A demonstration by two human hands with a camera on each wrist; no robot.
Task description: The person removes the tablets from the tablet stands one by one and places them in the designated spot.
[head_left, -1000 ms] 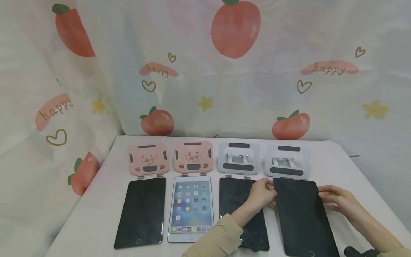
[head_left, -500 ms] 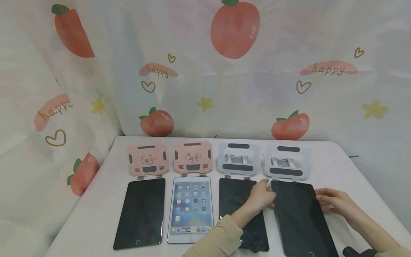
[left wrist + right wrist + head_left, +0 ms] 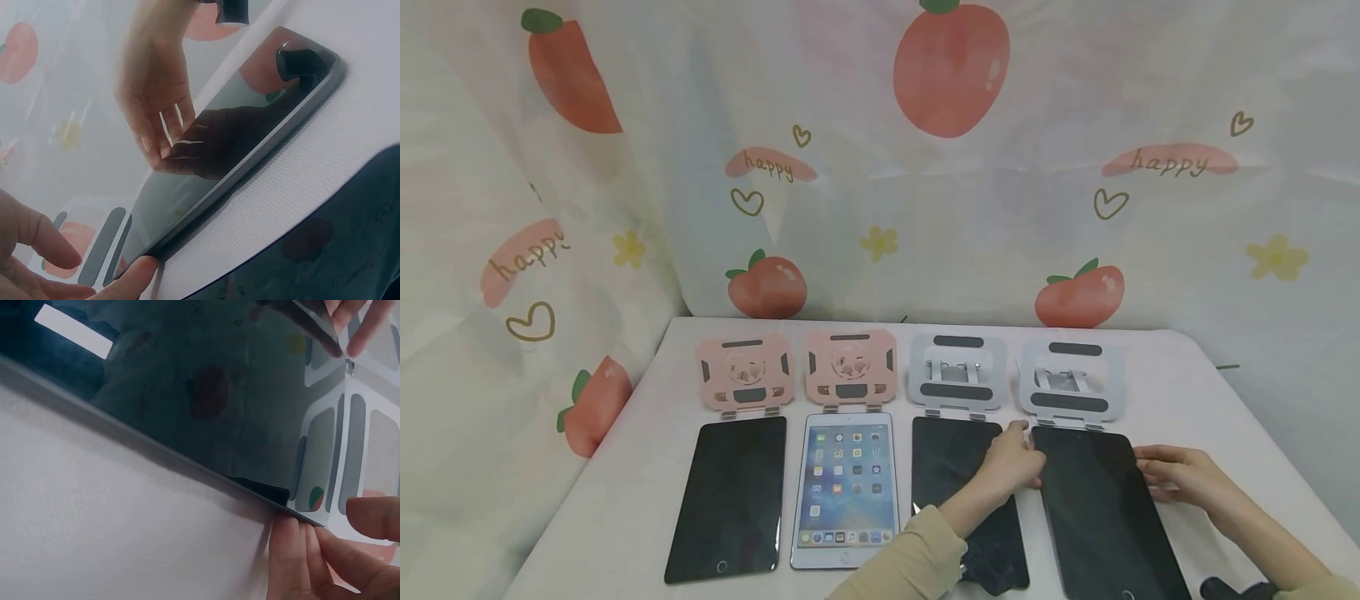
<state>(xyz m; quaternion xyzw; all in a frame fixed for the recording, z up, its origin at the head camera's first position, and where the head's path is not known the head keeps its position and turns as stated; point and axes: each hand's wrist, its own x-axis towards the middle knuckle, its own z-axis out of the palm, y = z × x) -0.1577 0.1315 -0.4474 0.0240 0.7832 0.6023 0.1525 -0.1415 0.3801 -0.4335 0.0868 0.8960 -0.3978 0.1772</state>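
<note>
A black tablet point(image 3: 1105, 508) lies at the right end of a row on the table, below a light blue folding stand point(image 3: 1070, 402). My left hand point(image 3: 1006, 467) touches the tablet's left edge near its top corner. In the left wrist view a finger point(image 3: 137, 270) presses that edge while another digit stays apart. My right hand point(image 3: 1180, 479) rests its outstretched fingers against the right edge; in the right wrist view the thumb point(image 3: 375, 517) stands off the tablet. Another dark tablet point(image 3: 943, 454) is partly hidden under my left forearm.
Leftward lie a tablet with a lit screen point(image 3: 847, 483) and a black tablet point(image 3: 727, 500). Behind them stand two pink stands point(image 3: 747, 364) and a second light blue stand point(image 3: 957, 389). A patterned cloth point(image 3: 925, 217) hangs along the back and left.
The rightmost tablet has slid slightly toward me and left, its top edge dropping farther from the stand. My right hand has moved along with it; my left hand has barely shifted.
</note>
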